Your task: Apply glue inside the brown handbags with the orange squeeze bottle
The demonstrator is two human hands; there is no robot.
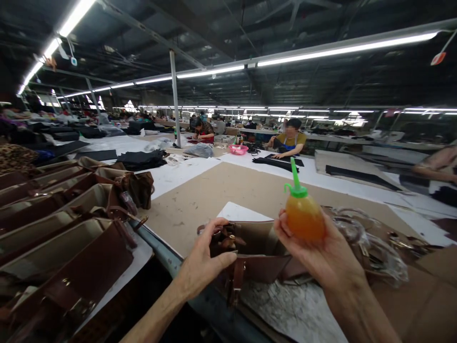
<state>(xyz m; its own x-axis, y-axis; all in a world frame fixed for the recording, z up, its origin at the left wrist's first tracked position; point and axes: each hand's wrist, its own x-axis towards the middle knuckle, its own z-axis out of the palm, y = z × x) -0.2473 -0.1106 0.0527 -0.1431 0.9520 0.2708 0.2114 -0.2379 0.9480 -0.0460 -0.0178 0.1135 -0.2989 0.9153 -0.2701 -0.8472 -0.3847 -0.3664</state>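
Note:
My right hand (321, 252) is wrapped round a round squeeze bottle (305, 219) of orange liquid with a green cap and an upright green nozzle. In front of me lies a brown bag (262, 267), open at the top, its light lining showing inside. My left hand (207, 257) is at the bag's left end, thumb and fingers apart around its edge near the straps and buckle. Whether its fingertips press on the leather is hard to tell.
Rows of open brown bags (67, 247) stand at the left. Plastic-wrapped straps (371, 243) lie at the right. Across the table (200, 190), a person (293, 140) handles black pieces, near a pink basket (238, 149). Another person's arm shows at far right.

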